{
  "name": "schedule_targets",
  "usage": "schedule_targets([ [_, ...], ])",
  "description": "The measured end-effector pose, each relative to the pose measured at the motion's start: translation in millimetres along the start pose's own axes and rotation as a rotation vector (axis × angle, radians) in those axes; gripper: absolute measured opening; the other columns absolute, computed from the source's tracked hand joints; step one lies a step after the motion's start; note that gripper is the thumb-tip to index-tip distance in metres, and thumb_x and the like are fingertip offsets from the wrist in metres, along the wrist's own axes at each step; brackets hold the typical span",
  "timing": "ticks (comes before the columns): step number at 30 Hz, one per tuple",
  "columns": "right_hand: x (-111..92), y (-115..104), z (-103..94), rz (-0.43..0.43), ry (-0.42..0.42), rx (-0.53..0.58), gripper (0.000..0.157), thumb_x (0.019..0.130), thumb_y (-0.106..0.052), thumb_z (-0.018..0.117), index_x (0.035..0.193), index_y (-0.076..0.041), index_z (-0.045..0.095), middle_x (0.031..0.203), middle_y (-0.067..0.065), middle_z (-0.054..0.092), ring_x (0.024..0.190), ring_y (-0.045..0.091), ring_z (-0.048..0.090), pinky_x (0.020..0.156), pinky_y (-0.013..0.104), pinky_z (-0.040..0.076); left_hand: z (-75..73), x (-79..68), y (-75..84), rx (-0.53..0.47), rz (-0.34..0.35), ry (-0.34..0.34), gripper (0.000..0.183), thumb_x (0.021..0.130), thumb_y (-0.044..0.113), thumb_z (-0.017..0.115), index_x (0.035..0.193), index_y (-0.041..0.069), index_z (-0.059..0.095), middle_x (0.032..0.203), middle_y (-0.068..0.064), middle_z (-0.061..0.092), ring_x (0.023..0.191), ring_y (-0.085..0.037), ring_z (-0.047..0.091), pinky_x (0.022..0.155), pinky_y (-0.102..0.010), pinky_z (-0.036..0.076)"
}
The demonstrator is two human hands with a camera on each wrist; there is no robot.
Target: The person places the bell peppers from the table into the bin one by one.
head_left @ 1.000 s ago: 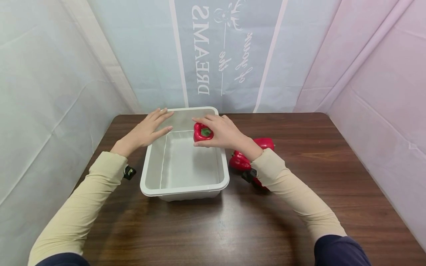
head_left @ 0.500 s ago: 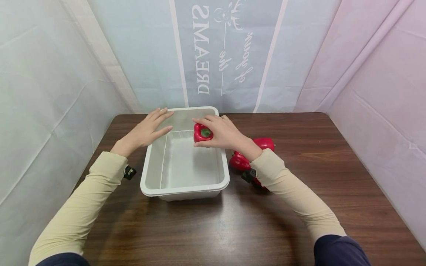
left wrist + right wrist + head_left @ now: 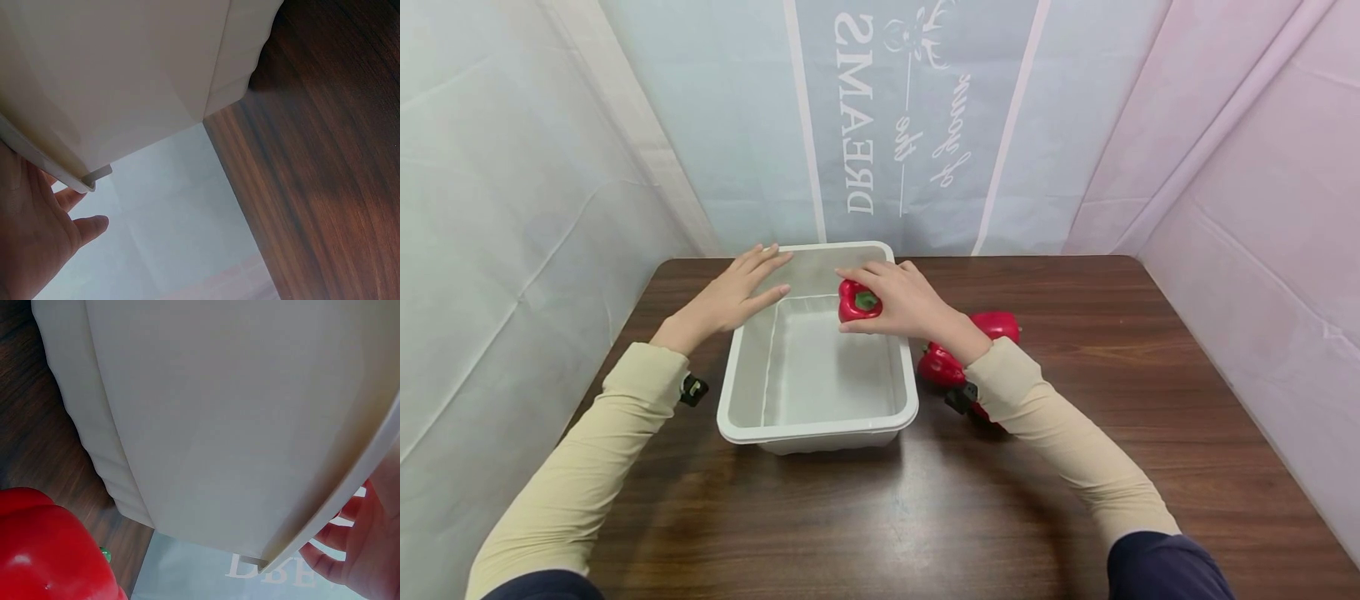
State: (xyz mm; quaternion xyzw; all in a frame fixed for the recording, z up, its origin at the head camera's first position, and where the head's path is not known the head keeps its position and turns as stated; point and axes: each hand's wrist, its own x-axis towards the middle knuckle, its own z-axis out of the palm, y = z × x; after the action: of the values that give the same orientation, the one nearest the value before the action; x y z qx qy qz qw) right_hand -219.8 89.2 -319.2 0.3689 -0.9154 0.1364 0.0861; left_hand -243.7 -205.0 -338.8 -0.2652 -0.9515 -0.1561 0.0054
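My right hand point(image 3: 906, 298) holds a red bell pepper point(image 3: 851, 312) between thumb and fingers, over the back right part of a white plastic tub point(image 3: 816, 432). The pepper's green stem faces up toward the head camera. Fingers spread and fairly straight, my left hand point(image 3: 726, 292) hovers over the tub's back left rim and holds nothing. In the left wrist view the tub's outer wall point(image 3: 119, 69) fills the upper left, with the left hand point(image 3: 44, 225) at its rim. The right wrist view shows the right hand point(image 3: 359, 544) beyond the rim, the held pepper mostly hidden.
Several more red bell peppers point(image 3: 942, 365) lie on the brown wooden table point(image 3: 1112, 375) right of the tub, partly hidden by the right forearm. One large pepper point(image 3: 50, 550) appears close in the right wrist view. White and grey cloth point(image 3: 745, 125) hangs around the table.
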Motion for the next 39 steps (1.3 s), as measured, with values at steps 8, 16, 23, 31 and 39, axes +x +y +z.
schedule_targets([
  [8,-0.4,1.4,-1.0,-0.007,0.049,0.013,0.066,0.078,-0.060,0.061,0.134,-0.027,0.049,0.119,-0.003,0.057,0.106,0.012,0.052,0.081,0.034,0.039,1.8,0.6,-0.2,-0.006,0.007,0.004,0.064,0.094,0.057,0.034,0.149,0.026,0.021,0.156,-0.009,0.012,0.143,-0.031,0.002,0.111,-0.058,0.009],
  [16,-1.1,4.1,-7.0,-0.014,0.140,0.049,0.055,0.084,-0.054,0.059,0.130,-0.025,0.053,0.124,-0.004,0.056,0.110,0.015,0.053,0.081,0.034,0.041,2.8,0.7,0.8,0.003,-0.001,0.011,0.065,0.094,0.057,0.034,0.148,0.025,0.022,0.155,-0.009,0.014,0.143,-0.030,0.003,0.111,-0.058,0.010],
  [23,-4.8,9.1,-9.5,0.012,0.142,0.056,0.056,0.084,-0.054,0.059,0.131,-0.024,0.053,0.126,-0.004,0.055,0.111,0.015,0.053,0.085,0.037,0.040,3.0,0.4,1.9,-0.004,0.008,0.022,0.064,0.094,0.057,0.036,0.148,0.025,0.024,0.155,-0.007,0.015,0.143,-0.029,0.005,0.111,-0.057,0.011],
  [31,-9.6,15.0,-16.3,0.002,0.174,0.054,0.057,0.084,-0.053,0.059,0.132,-0.023,0.052,0.123,-0.001,0.057,0.106,0.017,0.054,0.086,0.040,0.041,1.7,1.7,2.2,-0.007,0.007,0.016,0.064,0.094,0.056,0.036,0.148,0.026,0.022,0.155,-0.007,0.014,0.143,-0.029,0.004,0.111,-0.056,0.010],
  [39,-16.9,24.0,-22.5,0.007,0.204,0.068,0.055,0.085,-0.052,0.058,0.131,-0.022,0.053,0.119,-0.001,0.057,0.104,0.016,0.053,0.085,0.042,0.041,0.9,5.0,1.0,-0.011,0.010,0.009,0.064,0.094,0.057,0.035,0.149,0.027,0.021,0.156,-0.007,0.013,0.143,-0.029,0.003,0.111,-0.058,0.010],
])
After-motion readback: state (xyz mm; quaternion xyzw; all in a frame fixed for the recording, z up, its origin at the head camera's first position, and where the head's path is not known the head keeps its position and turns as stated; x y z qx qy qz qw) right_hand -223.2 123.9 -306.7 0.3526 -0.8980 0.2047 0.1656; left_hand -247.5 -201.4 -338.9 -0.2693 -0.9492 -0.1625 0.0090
